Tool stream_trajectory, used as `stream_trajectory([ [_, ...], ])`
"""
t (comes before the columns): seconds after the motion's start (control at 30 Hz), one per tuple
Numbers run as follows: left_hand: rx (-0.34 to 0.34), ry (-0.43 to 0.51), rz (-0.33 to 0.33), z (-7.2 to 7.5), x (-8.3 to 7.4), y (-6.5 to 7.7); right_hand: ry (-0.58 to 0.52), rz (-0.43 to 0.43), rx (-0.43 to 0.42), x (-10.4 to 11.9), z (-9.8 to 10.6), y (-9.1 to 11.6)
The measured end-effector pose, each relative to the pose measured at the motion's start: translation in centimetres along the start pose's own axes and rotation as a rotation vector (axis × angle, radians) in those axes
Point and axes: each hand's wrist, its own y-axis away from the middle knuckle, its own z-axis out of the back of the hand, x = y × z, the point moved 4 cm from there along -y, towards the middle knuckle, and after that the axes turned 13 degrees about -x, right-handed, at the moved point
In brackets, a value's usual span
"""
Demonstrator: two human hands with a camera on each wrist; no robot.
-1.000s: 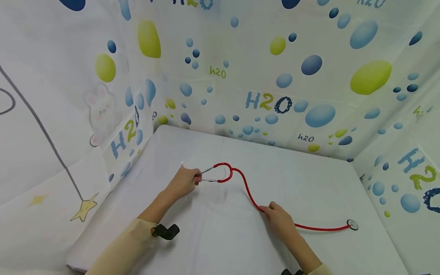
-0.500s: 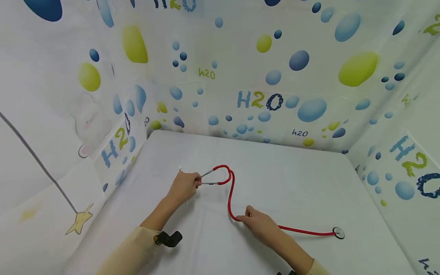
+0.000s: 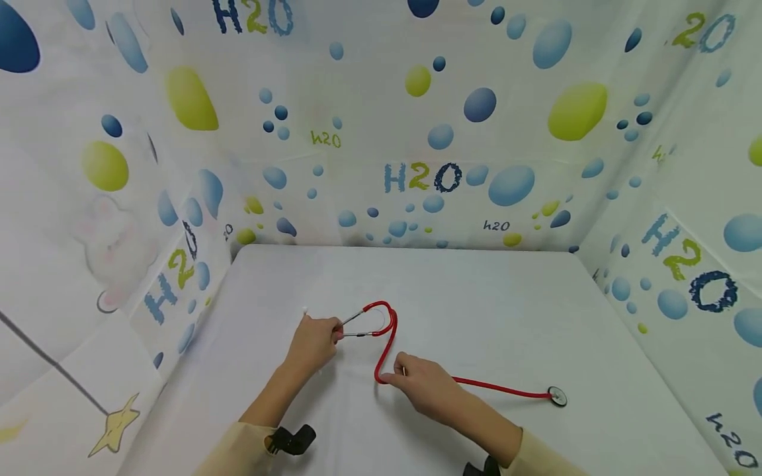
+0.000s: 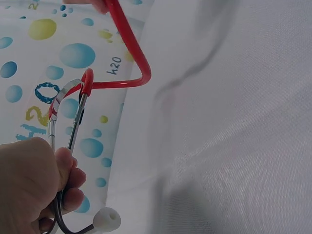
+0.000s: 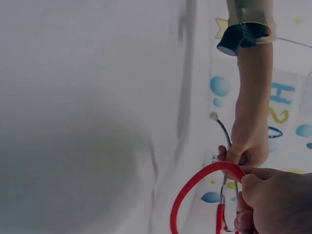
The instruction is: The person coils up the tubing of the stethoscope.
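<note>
A stethoscope with red tubing [image 3: 385, 350] stretches between my hands. My left hand [image 3: 313, 344] grips its two metal ear tubes, and a white eartip [image 4: 107, 220] pokes out below the fingers in the left wrist view. The red fork of the tubing points right, away from that hand. My right hand [image 3: 425, 390] pinches the tube partway along, where it bends sharply. Beyond this hand the tube runs right to the round chestpiece [image 3: 557, 396] on the table. In the right wrist view, a loop of red tube [image 5: 187, 187] curves out from the right thumb and fingers.
A white cloth covers the table [image 3: 476, 297]. Printed curtains [image 3: 357, 79] with blue and green drops rise behind it and along both sides. A black wrist camera [image 3: 292, 439] sits at the left sleeve.
My right hand has moved left toward the left hand, bending the tube more sharply and drawing the chestpiece left. The left hand keeps its grip. The head view has turned somewhat.
</note>
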Motion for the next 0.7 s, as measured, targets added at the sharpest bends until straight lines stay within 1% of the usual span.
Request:
stream_trajectory([
  [0.03, 0.0, -0.006, 0.0, 0.0, 0.0, 0.0, -0.007, 0.027, -0.02, 0.1, 0.1, -0.4],
  [0.07, -0.001, -0.011, -0.001, 0.0, 0.0, 0.1, 0.052, 0.153, -0.095, 0.5, 0.4, -0.7],
  [0.13, -0.007, -0.009, -0.008, 0.1, -0.2, 0.1, 0.078, 0.248, -0.167, 0.8, 0.8, -1.2],
  [0.17, -0.01, -0.007, -0.016, 0.0, -0.3, 0.2, 0.128, 0.323, -0.214, 1.0, 0.9, -1.4],
  [0.23, -0.009, -0.009, -0.034, -0.1, -0.6, 0.3, 0.137, 0.348, -0.248, 1.2, 1.1, -1.7],
  [0.33, -0.007, -0.011, -0.053, -0.3, -1.0, 0.6, 0.148, 0.36, -0.266, 1.4, 1.2, -2.1],
  [0.47, -0.01, -0.014, -0.07, -0.1, -1.3, 1.1, 0.143, 0.386, -0.266, 1.7, 1.2, -2.5],
  [0.6, -0.019, -0.002, -0.1, 0.0, -1.6, 1.5, 0.125, 0.379, -0.261, 1.5, 1.3, -3.0],
  [0.7, -0.024, 0.005, -0.131, 0.1, -1.9, 1.4, 0.14, 0.37, -0.255, 1.0, 1.8, -3.6],
])
